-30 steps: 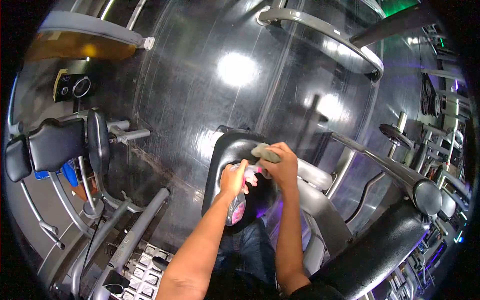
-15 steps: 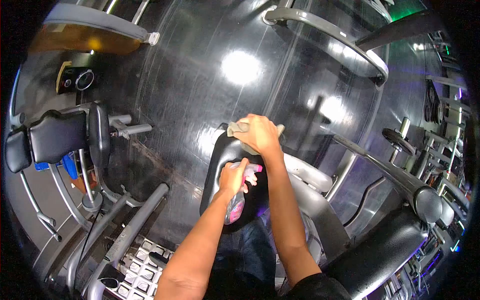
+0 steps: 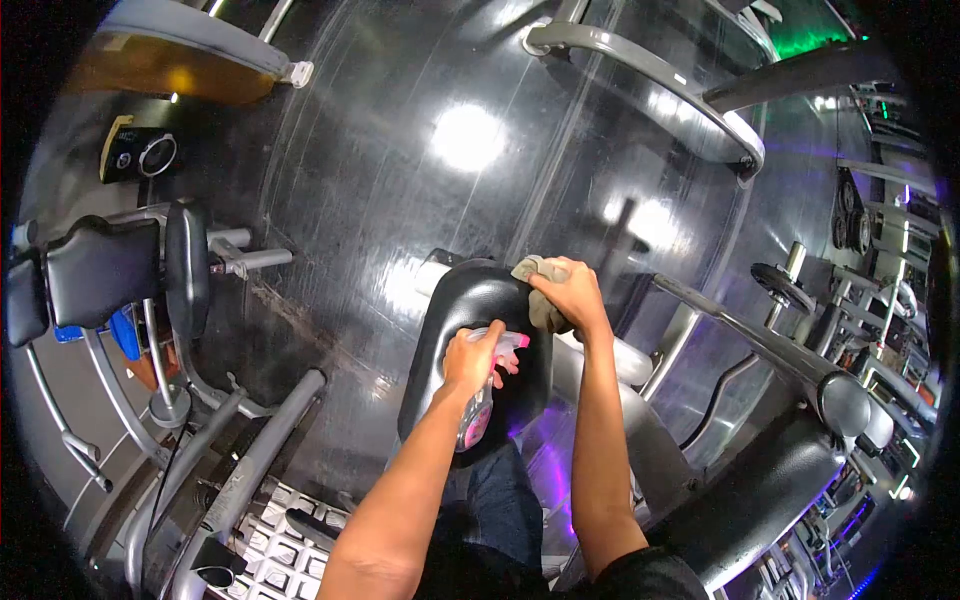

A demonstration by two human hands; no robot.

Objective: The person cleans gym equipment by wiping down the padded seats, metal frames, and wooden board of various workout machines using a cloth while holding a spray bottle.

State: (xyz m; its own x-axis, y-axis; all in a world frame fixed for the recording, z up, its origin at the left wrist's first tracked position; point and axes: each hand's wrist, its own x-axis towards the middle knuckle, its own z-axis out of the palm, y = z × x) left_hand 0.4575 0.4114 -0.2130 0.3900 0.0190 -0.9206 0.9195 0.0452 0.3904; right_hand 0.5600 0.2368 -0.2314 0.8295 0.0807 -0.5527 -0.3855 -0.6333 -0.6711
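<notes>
A black padded bench seat (image 3: 475, 292) lies below both of my hands. My left hand (image 3: 470, 360) is wrapped round a clear spray bottle (image 3: 477, 420) with a pink nozzle tip and a pink label, held over the seat. At the seat's far right edge, my right hand (image 3: 573, 296) grips a greyish-beige cloth (image 3: 541, 297). Part of the cloth hangs down beside the pad; the palm hides the rest.
A second black pad (image 3: 745, 500) and a grey metal frame (image 3: 735, 310) stand close on the right. Another padded machine (image 3: 105, 272) is at the left. Dark shiny flooring (image 3: 400, 140) stretches ahead, with a curved grey frame (image 3: 640, 65) farther off.
My right hand has moved right with the cloth, from the seat's far end to its right edge, uncovering the far end. My left hand still holds the spray bottle in nearly the same place.
</notes>
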